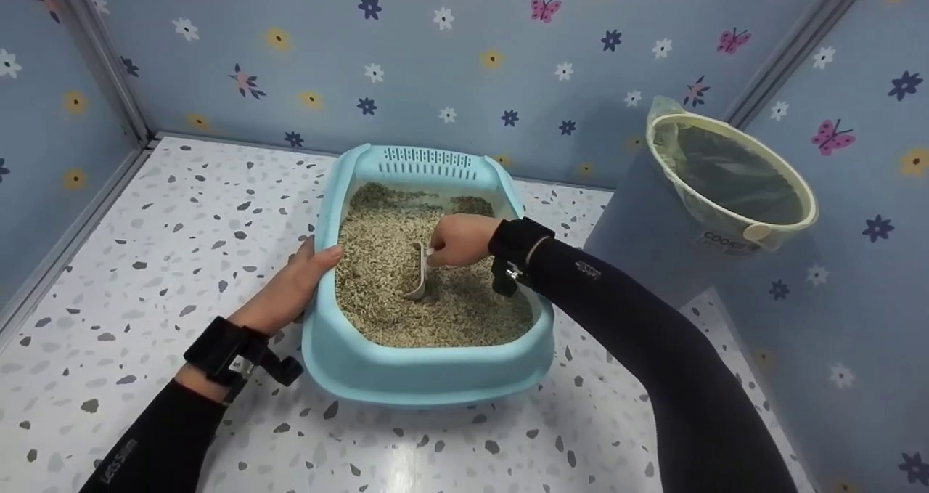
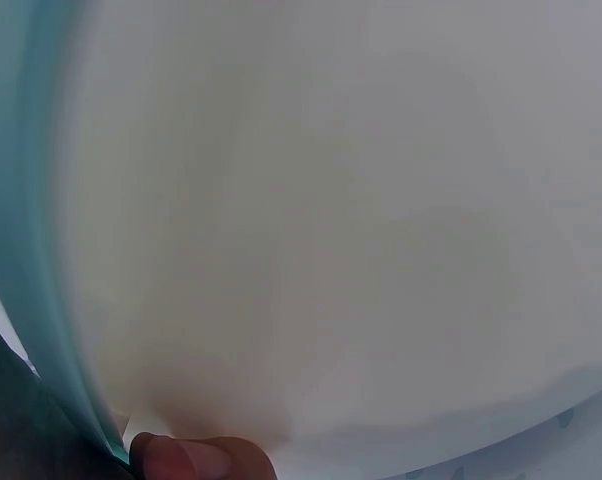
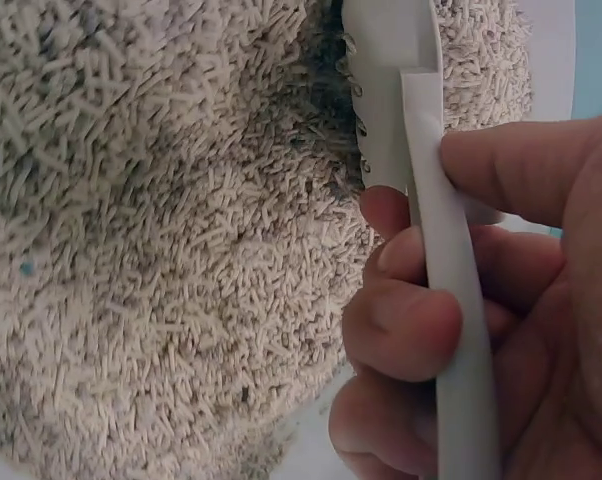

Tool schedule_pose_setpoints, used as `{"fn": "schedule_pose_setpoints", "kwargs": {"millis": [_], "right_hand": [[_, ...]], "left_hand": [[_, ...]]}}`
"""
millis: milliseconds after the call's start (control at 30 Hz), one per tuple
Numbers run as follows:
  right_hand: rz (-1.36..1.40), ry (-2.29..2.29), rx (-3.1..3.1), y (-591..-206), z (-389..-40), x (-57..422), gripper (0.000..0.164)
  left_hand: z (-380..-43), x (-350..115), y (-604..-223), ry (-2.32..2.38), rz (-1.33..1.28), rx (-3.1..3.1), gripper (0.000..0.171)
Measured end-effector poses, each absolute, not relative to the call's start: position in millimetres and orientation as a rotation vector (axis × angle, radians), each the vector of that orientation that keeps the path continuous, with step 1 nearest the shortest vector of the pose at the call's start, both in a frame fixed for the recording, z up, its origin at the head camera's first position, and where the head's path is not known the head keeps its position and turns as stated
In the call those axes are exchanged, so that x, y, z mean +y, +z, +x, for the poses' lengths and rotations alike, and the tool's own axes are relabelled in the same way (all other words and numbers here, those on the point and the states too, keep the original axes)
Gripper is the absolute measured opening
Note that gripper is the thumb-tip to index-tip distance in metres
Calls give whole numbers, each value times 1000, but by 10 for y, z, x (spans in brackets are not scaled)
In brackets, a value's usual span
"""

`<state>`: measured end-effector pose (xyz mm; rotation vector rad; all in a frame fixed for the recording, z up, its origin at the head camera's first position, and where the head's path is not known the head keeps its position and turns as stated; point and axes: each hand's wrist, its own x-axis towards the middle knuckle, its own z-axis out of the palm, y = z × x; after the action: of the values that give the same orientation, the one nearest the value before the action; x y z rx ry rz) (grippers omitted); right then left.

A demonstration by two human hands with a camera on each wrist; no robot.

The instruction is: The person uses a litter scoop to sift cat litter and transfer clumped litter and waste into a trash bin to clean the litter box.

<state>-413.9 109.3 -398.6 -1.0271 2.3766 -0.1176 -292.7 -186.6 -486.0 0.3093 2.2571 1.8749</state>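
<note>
A light blue litter box [image 1: 428, 377] stands on the speckled surface, holding pale pellet litter [image 1: 392, 319]. My right hand [image 1: 464, 240] grips the handle of a white litter scoop [image 1: 421, 279] over the middle of the box. In the right wrist view, the fingers curl round the handle [image 3: 451, 250], and the scoop's slotted side meets a darker patch of litter. My left hand [image 1: 297, 286] holds the box's left rim, thumb on top and fingers down the outside. Mostly the box's pale outer wall [image 2: 331, 230] fills the left wrist view, with fingertips [image 2: 196, 458] at its lower edge.
A bin [image 1: 733, 173] lined with a translucent bag stands to the right behind my right arm. Flower-patterned blue panels [image 1: 435, 57] close in the back and both sides. The speckled white surface [image 1: 181, 246] extends around the box.
</note>
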Motion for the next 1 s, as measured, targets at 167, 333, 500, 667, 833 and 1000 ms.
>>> {"fn": "schedule_pose_setpoints", "kwargs": {"millis": [167, 333, 500, 667, 833, 1000], "right_hand": [[-1050, -153, 2339, -4026, -4162, 1096, 52], [-1041, -207, 2327, -4094, -4180, 1098, 52], [-1059, -228, 2313, -4125, -4156, 1066, 52], [-1091, -228, 2317, -4153, -4127, 1030, 50], [-1105, -254, 2320, -4178, -4112, 1015, 49], [-1146, -196, 2337, -4196, -4097, 984, 46]], "left_hand": [[-2927, -1874, -4849, 1863, 288, 2255, 91], [-2928, -1876, -4847, 1852, 282, 2260, 91], [-2931, -1874, -4855, 1852, 290, 2262, 91], [-2943, -1859, -4875, 1873, 310, 2256, 88], [-2944, -1861, -4874, 1863, 294, 2255, 89], [-2950, -1863, -4866, 1850, 290, 2263, 89]]}}
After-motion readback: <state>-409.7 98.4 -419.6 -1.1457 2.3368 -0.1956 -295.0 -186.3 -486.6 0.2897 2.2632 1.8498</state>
